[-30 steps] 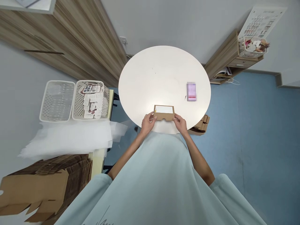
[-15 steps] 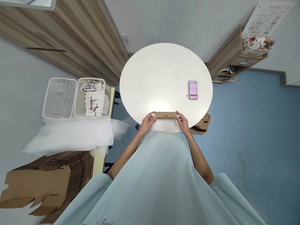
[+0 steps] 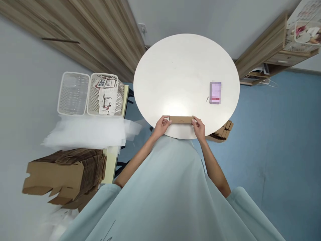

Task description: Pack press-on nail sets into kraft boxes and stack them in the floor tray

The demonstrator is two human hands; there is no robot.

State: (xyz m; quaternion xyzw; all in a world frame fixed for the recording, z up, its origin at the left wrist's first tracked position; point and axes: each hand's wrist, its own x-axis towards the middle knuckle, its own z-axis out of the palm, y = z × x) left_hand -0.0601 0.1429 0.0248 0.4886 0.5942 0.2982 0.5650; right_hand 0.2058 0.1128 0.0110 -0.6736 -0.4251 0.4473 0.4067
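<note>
Between my hands is a small brown cardboard box [image 3: 182, 119], long and narrow as I see it, near the front edge of the round white table [image 3: 185, 63]. My left hand [image 3: 162, 126] grips its left end with thumb and fingers. At the opposite end, my right hand [image 3: 199, 127] pinches the box in the same way. A faint half-round notch line shows on the side facing me. What lies inside the box, if anything, is hidden.
A phone-like pinkish blurred object [image 3: 215, 92] lies on the table's right. To the left are white baskets [image 3: 74, 93], one holding printed cards, white sheets [image 3: 87, 132] and flattened cardboard boxes [image 3: 55, 174]. Below the table's right edge sits a carton [image 3: 223, 132].
The whole view has shifted, so the surroundings appear moved. The box has tilted slightly, its notch now fainter, and my thumbs press closer on its ends. Both hands keep hold.
</note>
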